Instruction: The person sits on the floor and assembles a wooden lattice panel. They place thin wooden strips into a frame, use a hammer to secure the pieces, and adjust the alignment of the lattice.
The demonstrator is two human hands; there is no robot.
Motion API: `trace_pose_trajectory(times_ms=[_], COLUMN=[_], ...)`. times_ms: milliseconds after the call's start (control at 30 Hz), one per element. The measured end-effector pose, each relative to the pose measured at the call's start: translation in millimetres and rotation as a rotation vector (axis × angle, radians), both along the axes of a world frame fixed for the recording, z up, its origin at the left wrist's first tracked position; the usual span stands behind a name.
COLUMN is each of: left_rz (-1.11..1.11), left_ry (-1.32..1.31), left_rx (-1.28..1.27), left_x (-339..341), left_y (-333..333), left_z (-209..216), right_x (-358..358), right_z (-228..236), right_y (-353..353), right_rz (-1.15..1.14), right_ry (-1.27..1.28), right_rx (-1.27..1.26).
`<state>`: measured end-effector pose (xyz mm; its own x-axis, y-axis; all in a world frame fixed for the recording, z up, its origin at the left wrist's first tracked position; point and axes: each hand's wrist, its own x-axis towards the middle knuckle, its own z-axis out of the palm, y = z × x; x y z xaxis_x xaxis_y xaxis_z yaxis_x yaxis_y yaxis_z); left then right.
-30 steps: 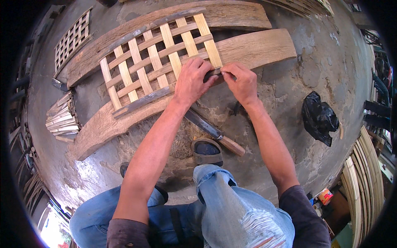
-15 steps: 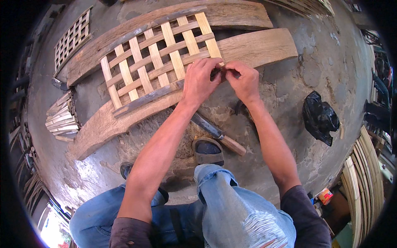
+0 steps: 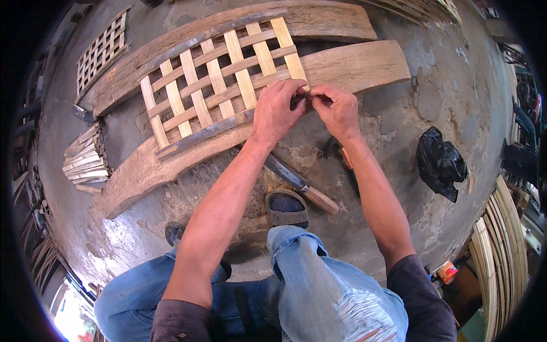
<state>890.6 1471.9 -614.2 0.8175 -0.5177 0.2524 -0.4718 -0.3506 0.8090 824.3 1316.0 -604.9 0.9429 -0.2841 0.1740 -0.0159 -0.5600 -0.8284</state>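
A woven wood-strip lattice panel [image 3: 218, 80] rests slantwise on two curved wooden boards, its dark rails along the far and near sides. My left hand [image 3: 277, 109] is closed at the panel's near right corner, fingers curled over the end of the near rail. Right beside it, my right hand [image 3: 337, 110] pinches at the same corner, its fingertips meeting the left ones. Whatever lies between the right fingertips is too small and covered to make out. Below my hands, a large knife [image 3: 290, 175] with a wooden handle lies on the floor.
Curved boards [image 3: 364, 65] lie under and beyond the panel. Another lattice [image 3: 102, 51] and a bundle of wood strips [image 3: 86, 159] are at left. A black plastic bag [image 3: 440, 162] sits at right, above long bent strips [image 3: 501, 251]. My sandalled foot [image 3: 286, 206] is close to the knife.
Both hands keep their place at the corner, with only a slight shift of the right hand and forearm to the right. An orange-brown piece now shows beside the right wrist.
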Motion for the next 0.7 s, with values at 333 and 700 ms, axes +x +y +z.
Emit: trace_pose_trajectory(times_ms=[333,700], left_rz=[0.036,0.075], left_ry=[-0.020,-0.033], left_rx=[0.018,0.083], left_x=[-1.4,-4.2], left_y=[-3.2,-6.7], left_z=[1.8,4.2], right_x=[1.3,-1.2], right_z=[6.3,6.9], right_y=[1.5,-2.7], right_rz=[0.017,-0.020], right_ry=[-0.034,0.070], right_rx=[-0.100,0.125])
